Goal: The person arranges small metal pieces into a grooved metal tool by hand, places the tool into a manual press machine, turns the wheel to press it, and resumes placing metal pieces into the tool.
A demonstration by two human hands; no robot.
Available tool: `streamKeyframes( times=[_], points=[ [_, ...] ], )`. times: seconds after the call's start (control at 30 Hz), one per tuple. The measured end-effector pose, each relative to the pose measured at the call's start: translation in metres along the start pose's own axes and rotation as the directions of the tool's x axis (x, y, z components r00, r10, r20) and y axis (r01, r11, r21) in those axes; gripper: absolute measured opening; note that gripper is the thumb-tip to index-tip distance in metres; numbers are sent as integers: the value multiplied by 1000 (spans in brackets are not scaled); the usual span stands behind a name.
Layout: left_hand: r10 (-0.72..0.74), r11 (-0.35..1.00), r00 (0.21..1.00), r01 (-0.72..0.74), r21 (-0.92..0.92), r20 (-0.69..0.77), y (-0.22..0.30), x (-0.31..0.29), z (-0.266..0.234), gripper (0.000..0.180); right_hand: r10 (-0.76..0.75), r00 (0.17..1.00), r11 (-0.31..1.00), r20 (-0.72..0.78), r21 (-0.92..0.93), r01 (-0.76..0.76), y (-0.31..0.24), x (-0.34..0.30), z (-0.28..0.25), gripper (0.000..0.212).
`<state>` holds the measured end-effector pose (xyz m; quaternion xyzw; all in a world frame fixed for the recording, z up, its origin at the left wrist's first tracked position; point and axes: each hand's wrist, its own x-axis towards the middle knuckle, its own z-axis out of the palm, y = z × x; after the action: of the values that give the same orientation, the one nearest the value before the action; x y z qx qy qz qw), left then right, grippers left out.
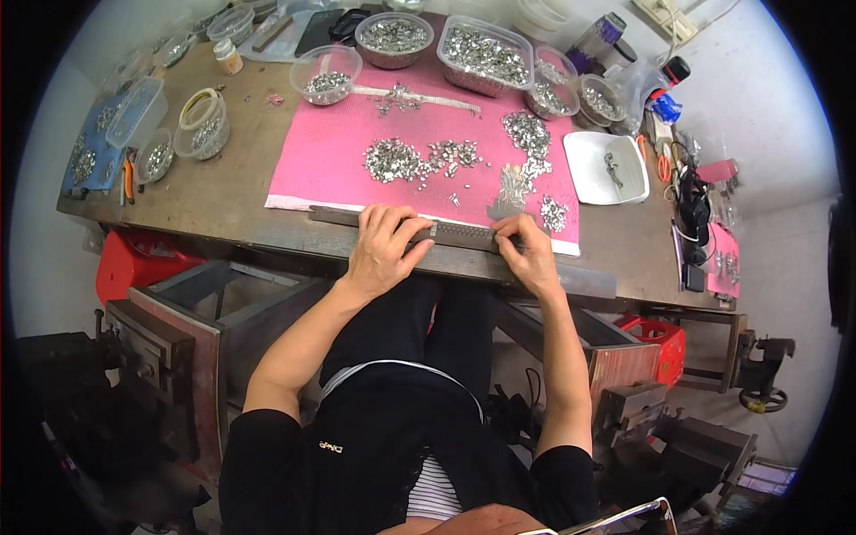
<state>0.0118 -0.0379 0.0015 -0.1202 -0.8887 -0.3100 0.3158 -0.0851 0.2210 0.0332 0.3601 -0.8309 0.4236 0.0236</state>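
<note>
A long, dark metal bar (464,235) with a row of small holes or notches lies along the front edge of the table. My left hand (382,248) is closed over it, its fingers on the far side and the thumb on the near side. By the left index fingertip sits a tiny shiny metal piece (433,229). At the bar's right part my right hand (530,253) is pinched, thumb against index finger; what lies between them is too small to make out. Just beyond it are thin metal pins (512,189) in a bundle.
Piles of small silvery metal parts (392,160) lie on a pink mat (312,152). Plastic tubs of similar parts (486,58) line the back. A white tray (584,169) stands right, orange-handled pliers (128,178) left. Vises (147,357) flank my legs below the tabletop.
</note>
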Motion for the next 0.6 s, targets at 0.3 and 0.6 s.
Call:
streamKeyframes(
  times=[0.3,0.6],
  points=[
    [5,1000,1000,-5,5,-8,0,2,1,34,35,998,999,-44,43,-33,0,0,3,14],
    [-14,999,1000,13,-44,-19,-2,2,-3,30,67,994,997,-92,38,-63,-1,-5,11,11]
  ],
)
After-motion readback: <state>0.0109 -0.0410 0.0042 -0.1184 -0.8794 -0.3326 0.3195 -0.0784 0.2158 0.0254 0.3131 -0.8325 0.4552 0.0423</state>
